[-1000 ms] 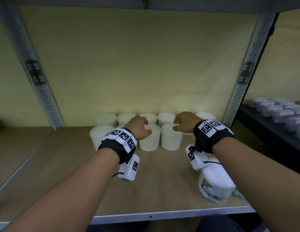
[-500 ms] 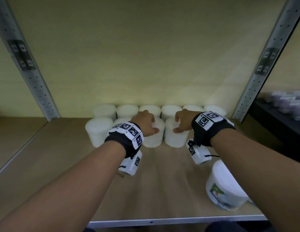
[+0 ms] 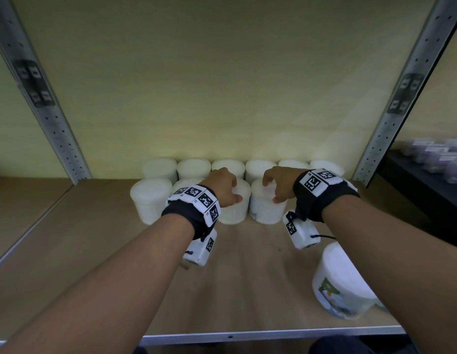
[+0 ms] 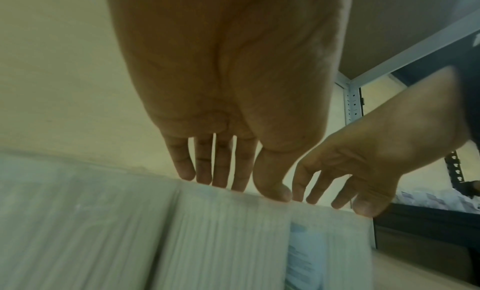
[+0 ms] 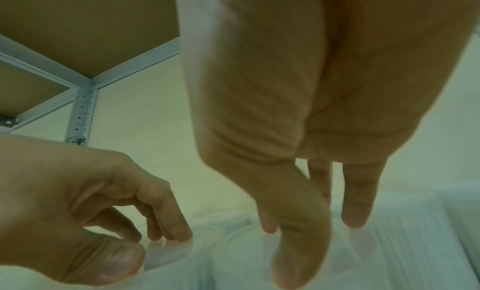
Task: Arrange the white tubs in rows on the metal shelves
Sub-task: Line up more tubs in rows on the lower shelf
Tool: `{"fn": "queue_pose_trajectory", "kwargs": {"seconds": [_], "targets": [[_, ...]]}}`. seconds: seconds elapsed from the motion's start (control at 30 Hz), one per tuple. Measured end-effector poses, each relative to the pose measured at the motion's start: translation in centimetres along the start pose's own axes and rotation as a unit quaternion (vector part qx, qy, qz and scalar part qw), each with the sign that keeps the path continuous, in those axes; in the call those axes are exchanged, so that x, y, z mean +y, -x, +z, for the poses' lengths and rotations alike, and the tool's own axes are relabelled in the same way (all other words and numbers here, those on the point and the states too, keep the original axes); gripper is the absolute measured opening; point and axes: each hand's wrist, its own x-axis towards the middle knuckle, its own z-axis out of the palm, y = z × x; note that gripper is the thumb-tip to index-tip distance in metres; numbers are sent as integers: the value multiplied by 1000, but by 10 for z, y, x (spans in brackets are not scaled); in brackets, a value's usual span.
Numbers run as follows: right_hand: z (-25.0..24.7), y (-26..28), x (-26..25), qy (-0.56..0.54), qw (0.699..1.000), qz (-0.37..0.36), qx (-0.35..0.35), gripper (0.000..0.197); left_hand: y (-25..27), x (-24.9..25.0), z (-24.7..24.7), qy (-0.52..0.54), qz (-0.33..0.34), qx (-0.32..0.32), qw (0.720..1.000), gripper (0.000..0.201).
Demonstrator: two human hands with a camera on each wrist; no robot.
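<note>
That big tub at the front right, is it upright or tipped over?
Tipped: the labelled tub leans on the shelf.

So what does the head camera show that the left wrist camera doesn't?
Only the head view shows the back row of tubs, the loose labelled tub near the shelf's front edge, and both wristbands. Only the left wrist view shows the left hand's palm side, fingertips at the tub's top edge. Both show the right hand on the neighbouring tub.
</note>
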Motion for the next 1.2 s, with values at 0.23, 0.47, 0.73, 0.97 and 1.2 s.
{"fn": "queue_pose_trajectory", "kwargs": {"seconds": [0.23,0.47,0.73,0.97,1.2], "targets": [[-4,3,-1,-33,999,-15,-20,58,0,0,1,3,-1,-1,1000,52],[1,-8,-3,-23,997,55,42,61,0,-1,2,7,0,-5,1000,52],[8,-10,-9,10,996,76,38,58,0,0,2,6,1,-8,1000,52],[3,-10,-9,6,999,50,16,56,-1,-1,2,6,3,-8,1000,52],[2,-9,-4,-28,999,25,-7,62,0,-1,3,8,4,-5,1000,51]]}}
